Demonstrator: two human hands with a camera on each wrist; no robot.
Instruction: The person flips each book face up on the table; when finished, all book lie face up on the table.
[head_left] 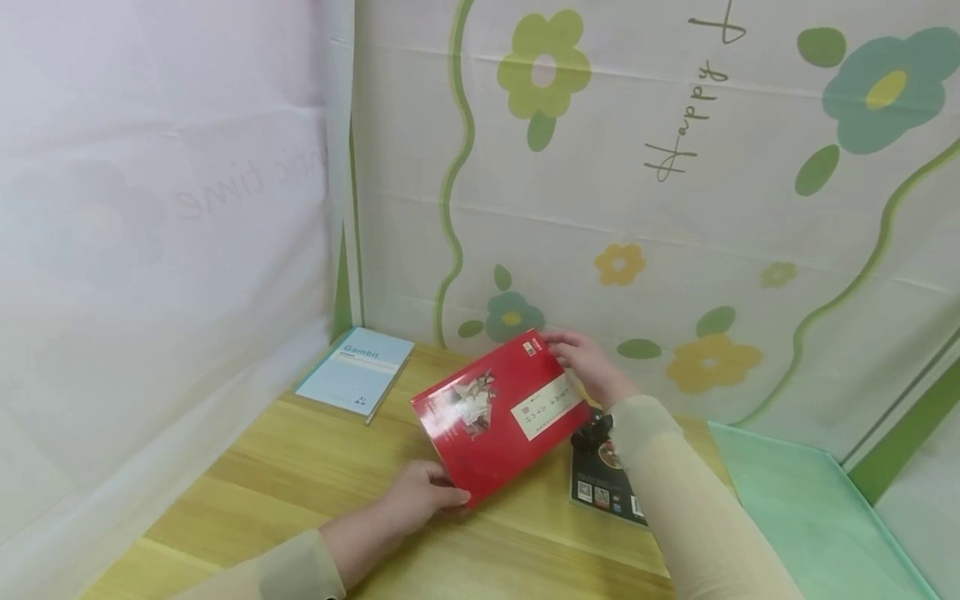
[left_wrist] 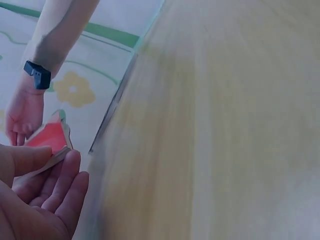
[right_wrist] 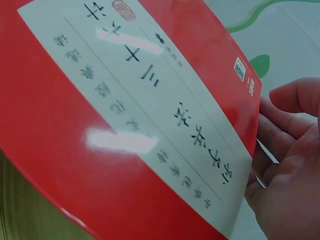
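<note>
A glossy red book [head_left: 491,454] with a cream title strip is held up at a tilt over the wooden table. At its near left corner my left hand [head_left: 420,500] pinches it, thumb on the cover and fingers beneath. The left wrist view shows that hand [left_wrist: 45,195] below the book's red corner [left_wrist: 50,136]. My right hand [head_left: 588,362] holds the far right edge. In the right wrist view, the fingers of this hand [right_wrist: 290,150] reach behind the book's edge, and the thumb lies off the cover. The cover [right_wrist: 45,130] fills much of that view.
A light blue notebook [head_left: 352,375] marked "Gambit" lies at the table's back left. Beneath my right forearm is a dark book [head_left: 592,475], partly hidden. Flowered curtains [head_left: 540,208] rise behind and to the left. A pale green panel [head_left: 810,500] borders the wooden table [head_left: 247,492].
</note>
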